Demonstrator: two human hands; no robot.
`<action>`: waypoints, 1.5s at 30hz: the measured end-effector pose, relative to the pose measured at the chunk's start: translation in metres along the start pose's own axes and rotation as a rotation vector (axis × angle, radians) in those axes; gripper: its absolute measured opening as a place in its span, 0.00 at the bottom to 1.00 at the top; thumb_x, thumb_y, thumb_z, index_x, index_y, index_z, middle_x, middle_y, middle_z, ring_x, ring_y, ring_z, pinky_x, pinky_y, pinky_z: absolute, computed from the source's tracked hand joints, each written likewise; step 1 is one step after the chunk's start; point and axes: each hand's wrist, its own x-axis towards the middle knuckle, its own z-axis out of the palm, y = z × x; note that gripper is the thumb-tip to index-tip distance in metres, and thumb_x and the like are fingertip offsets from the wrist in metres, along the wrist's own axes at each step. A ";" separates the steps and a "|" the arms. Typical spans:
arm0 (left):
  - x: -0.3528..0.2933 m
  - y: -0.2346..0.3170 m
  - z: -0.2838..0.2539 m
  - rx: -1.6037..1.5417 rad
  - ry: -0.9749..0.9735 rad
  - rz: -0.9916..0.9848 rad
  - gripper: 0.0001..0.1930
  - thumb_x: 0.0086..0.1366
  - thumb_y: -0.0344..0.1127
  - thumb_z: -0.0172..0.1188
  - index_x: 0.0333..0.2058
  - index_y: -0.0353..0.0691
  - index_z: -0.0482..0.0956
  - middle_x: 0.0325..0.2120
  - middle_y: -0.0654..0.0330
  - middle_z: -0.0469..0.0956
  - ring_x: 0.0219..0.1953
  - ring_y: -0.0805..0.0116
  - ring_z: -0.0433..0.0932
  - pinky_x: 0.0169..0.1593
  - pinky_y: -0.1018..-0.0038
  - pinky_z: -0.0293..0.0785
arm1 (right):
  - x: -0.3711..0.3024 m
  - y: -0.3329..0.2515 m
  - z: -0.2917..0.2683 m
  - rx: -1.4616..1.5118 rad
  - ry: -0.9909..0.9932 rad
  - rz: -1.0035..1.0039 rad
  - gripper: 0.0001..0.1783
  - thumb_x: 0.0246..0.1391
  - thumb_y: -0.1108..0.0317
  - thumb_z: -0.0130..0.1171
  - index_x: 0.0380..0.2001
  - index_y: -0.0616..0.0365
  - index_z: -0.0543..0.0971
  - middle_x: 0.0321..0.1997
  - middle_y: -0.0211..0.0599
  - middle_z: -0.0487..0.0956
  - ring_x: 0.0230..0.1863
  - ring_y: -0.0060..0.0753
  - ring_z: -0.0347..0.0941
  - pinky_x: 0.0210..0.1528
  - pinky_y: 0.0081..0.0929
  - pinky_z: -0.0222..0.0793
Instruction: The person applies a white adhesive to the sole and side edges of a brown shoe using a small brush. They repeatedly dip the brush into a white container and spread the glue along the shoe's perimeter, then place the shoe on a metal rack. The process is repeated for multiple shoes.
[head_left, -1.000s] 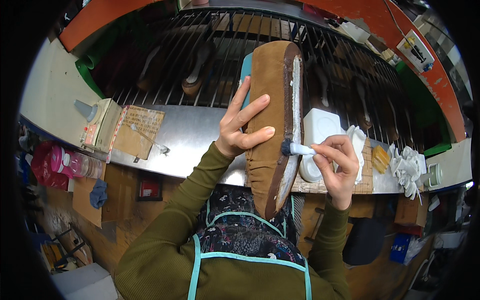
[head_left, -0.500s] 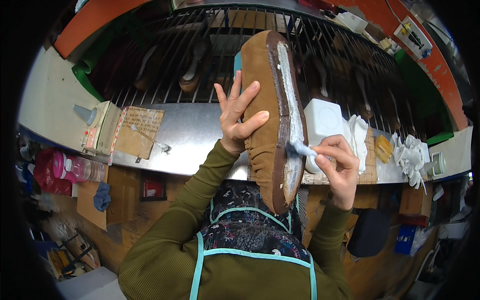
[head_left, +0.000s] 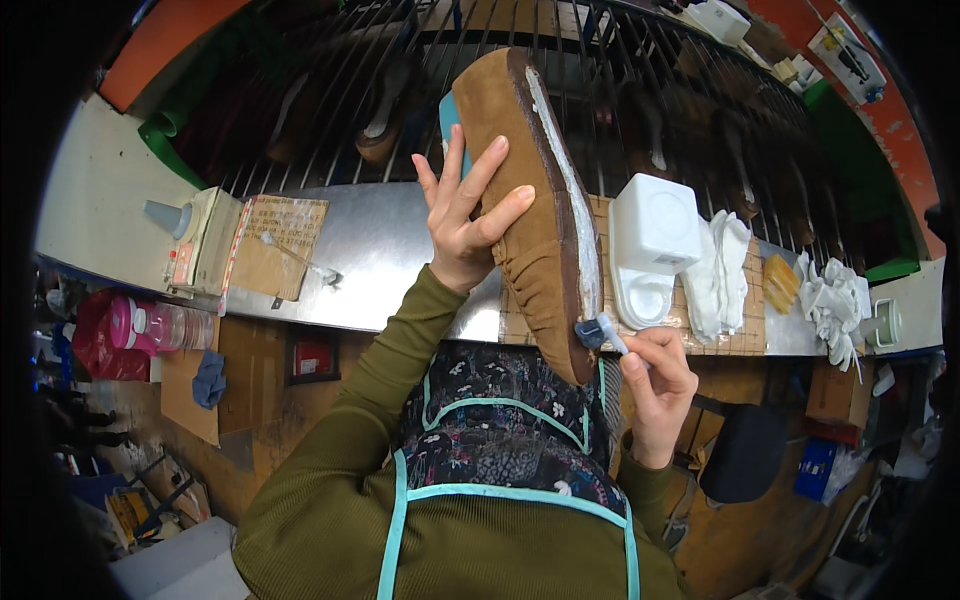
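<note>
Right hand [head_left: 662, 392]: 1 brush [head_left: 592, 333], shifted lower along shoe [head_left: 522, 205], near toe.

light: moderate, mostly even | glare: metal benchtop [head_left: 365, 240] | dimmer: floor [head_left: 247, 470] | distortion: straight edges bowed, black rim

One view here, up on the wearer's head, peering steeply down, apron [head_left: 505, 455] at bottom centre, shoe [head_left: 537, 240] fairly close mid-frame, barred rack [head_left: 325, 150] farther off up top, fisheye rim blacking out both sides.
</note>
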 end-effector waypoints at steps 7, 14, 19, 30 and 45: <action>-0.002 0.001 -0.005 0.035 -0.068 0.015 0.19 0.53 0.43 0.65 0.44 0.70 0.74 0.58 0.64 0.70 0.63 0.40 0.60 0.64 0.36 0.28 | 0.019 0.004 0.015 -0.155 0.074 -0.098 0.10 0.49 0.77 0.63 0.37 0.63 0.82 0.32 0.31 0.70 0.31 0.19 0.65 0.30 0.16 0.61; -0.002 0.002 -0.006 0.065 -0.080 0.050 0.18 0.53 0.43 0.64 0.43 0.72 0.73 0.57 0.66 0.71 0.62 0.42 0.61 0.64 0.35 0.28 | 0.049 0.002 0.021 -0.235 0.104 -0.234 0.11 0.50 0.77 0.63 0.38 0.60 0.83 0.32 0.31 0.70 0.30 0.18 0.64 0.26 0.15 0.61; 0.003 0.000 -0.008 0.085 -0.087 0.056 0.18 0.52 0.44 0.64 0.43 0.71 0.74 0.57 0.66 0.71 0.62 0.43 0.62 0.63 0.34 0.29 | 0.063 0.004 0.014 -0.246 0.031 -0.329 0.11 0.49 0.78 0.63 0.38 0.60 0.83 0.32 0.30 0.70 0.28 0.19 0.64 0.27 0.15 0.61; 0.008 -0.004 -0.005 0.072 -0.177 -0.053 0.30 0.44 0.40 0.72 0.49 0.69 0.74 0.60 0.69 0.68 0.63 0.48 0.62 0.60 0.29 0.32 | 0.046 0.008 -0.012 -0.204 -0.130 -0.265 0.10 0.47 0.78 0.64 0.36 0.63 0.83 0.32 0.31 0.71 0.27 0.19 0.66 0.27 0.16 0.61; 0.025 -0.002 0.000 -0.021 -0.421 -0.336 0.35 0.45 0.38 0.73 0.54 0.60 0.71 0.60 0.66 0.67 0.63 0.51 0.63 0.60 0.31 0.38 | 0.062 -0.009 -0.026 -0.086 -0.233 -0.279 0.09 0.46 0.79 0.64 0.35 0.66 0.82 0.34 0.34 0.71 0.31 0.22 0.67 0.32 0.17 0.63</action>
